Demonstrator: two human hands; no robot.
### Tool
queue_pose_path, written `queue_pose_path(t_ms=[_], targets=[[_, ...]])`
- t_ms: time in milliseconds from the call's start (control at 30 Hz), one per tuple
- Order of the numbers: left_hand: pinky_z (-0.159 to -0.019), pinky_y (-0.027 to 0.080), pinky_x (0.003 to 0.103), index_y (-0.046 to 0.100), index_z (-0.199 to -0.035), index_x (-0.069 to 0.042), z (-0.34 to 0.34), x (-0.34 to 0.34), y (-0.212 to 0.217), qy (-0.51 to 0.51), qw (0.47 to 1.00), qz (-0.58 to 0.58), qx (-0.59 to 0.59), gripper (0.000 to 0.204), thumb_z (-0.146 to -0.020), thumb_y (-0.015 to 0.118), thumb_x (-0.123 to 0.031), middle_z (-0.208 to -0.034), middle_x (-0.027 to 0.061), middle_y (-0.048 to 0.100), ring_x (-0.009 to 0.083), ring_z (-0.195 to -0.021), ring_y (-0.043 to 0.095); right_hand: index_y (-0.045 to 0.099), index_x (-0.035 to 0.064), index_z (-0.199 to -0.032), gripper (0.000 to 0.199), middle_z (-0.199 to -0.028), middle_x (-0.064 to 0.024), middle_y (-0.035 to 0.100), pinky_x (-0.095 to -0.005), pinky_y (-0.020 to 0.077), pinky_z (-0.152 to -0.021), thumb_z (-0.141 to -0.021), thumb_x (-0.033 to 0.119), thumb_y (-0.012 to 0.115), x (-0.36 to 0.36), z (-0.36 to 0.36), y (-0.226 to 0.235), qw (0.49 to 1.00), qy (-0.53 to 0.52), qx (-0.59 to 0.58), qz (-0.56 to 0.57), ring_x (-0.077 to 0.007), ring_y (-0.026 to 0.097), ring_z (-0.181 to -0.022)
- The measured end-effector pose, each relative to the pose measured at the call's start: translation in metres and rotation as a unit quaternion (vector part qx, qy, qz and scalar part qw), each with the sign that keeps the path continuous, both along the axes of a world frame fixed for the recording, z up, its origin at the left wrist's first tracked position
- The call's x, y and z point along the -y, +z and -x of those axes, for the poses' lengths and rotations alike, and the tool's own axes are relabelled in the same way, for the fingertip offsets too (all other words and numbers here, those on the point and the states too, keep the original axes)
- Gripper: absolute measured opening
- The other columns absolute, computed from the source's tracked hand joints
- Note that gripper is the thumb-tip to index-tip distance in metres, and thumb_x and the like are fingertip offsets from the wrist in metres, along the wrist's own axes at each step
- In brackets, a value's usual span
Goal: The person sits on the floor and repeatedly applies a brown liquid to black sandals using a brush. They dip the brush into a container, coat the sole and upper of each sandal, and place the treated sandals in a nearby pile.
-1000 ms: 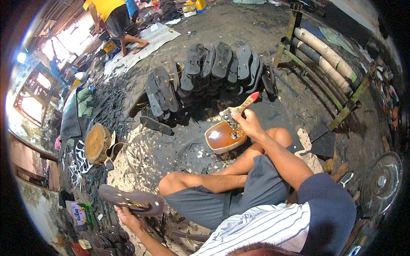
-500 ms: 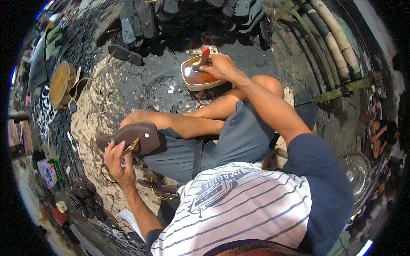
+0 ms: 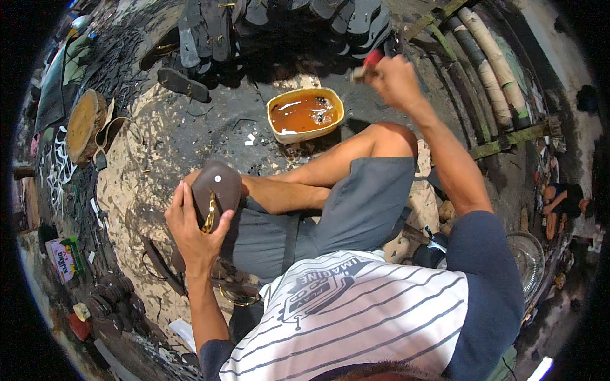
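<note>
My left hand (image 3: 194, 232) grips a brown sandal sole (image 3: 216, 190) with a gold strap, holding it above my left knee. Raised to the right of a shallow tub of orange-brown glue (image 3: 305, 114) on the ground, my right hand (image 3: 394, 79) is closed on a brush with a red handle (image 3: 367, 63). I sit on the ground in grey shorts with my knees bent.
A row of dark sandal soles (image 3: 286, 19) leans up at the top. One loose sole (image 3: 183, 84) lies to the left of the tub. A round wooden block (image 3: 82, 124) sits at far left, rolled mats (image 3: 489, 70) at upper right, a fan (image 3: 526, 260) at right.
My right hand has lifted the brush out of the glue tub and up to the right. My left hand has brought the brown sole up onto my knee.
</note>
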State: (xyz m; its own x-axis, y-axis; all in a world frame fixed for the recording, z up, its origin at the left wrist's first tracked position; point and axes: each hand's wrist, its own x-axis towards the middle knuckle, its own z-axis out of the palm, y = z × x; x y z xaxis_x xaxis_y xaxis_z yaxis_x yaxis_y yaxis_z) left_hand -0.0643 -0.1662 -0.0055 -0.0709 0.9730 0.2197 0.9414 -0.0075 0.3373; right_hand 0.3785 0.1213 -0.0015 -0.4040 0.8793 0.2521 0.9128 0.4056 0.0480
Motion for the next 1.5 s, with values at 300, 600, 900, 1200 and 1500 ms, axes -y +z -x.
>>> queue_pose_path(t_ms=[300,600,900,1200,1500], targets=[[-0.111,0.038,0.047,0.039,-0.153,0.005,0.003,-0.013,0.035,-0.020,0.997,-0.075,0.014,0.107,-0.074,0.085,-0.051,-0.158,0.0228,0.040,0.0373,-0.129,0.052,0.067,0.0011,-0.122,0.027,-0.111,-0.0018,0.070,-0.0257,0.0498,-0.091,-0.100,0.016,0.067,0.026,0.072,0.088,0.698,0.023,-0.713,0.059,-0.0111,0.063,-0.100],[-0.104,0.050,0.045,0.055,-0.141,-0.007,-0.084,-0.057,0.038,0.011,0.439,-0.111,0.891,0.060,-0.104,0.046,-0.053,-0.135,0.0122,0.063,0.0273,-0.120,0.062,0.066,0.0006,-0.117,0.029,-0.114,-0.0099,0.071,-0.0353,0.0538,-0.088,-0.094,0.016,0.075,0.137,0.243,0.030,0.667,0.219,-0.680,0.211,-0.0201,0.068,-0.103],[-0.113,0.041,0.047,0.055,-0.141,-0.007,-0.078,-0.065,0.020,-0.109,0.444,-0.083,0.886,0.067,-0.103,0.042,-0.060,-0.134,0.0155,0.063,0.0307,-0.122,0.060,0.068,0.0025,-0.122,0.031,-0.123,-0.0154,0.063,-0.0377,0.0441,-0.106,-0.095,0.017,0.070,0.156,0.229,0.026,0.596,0.297,-0.672,0.323,-0.0303,0.060,-0.117],[-0.107,0.047,0.046,0.053,-0.142,-0.005,-0.099,-0.071,0.016,-0.033,0.410,-0.111,0.905,0.069,-0.100,0.048,-0.060,-0.137,0.0136,0.061,0.0291,-0.123,0.059,0.066,0.0062,-0.124,0.037,-0.124,-0.0178,0.063,-0.0451,0.0443,-0.108,-0.088,0.009,0.072,0.138,0.222,0.018,0.632,0.253,-0.659,0.321,-0.0358,0.059,-0.122],[-0.102,0.051,0.043,0.050,-0.143,-0.002,-0.104,-0.055,-0.004,-0.013,0.440,-0.048,0.896,0.077,-0.100,0.045,-0.066,-0.135,0.0150,0.062,0.0297,-0.117,0.062,0.070,0.0046,-0.120,0.031,-0.114,-0.0130,0.071,-0.0363,0.0531,-0.089,-0.093,0.020,0.070,0.090,0.203,-0.015,0.788,0.220,-0.533,0.216,-0.0262,0.068,-0.105]])
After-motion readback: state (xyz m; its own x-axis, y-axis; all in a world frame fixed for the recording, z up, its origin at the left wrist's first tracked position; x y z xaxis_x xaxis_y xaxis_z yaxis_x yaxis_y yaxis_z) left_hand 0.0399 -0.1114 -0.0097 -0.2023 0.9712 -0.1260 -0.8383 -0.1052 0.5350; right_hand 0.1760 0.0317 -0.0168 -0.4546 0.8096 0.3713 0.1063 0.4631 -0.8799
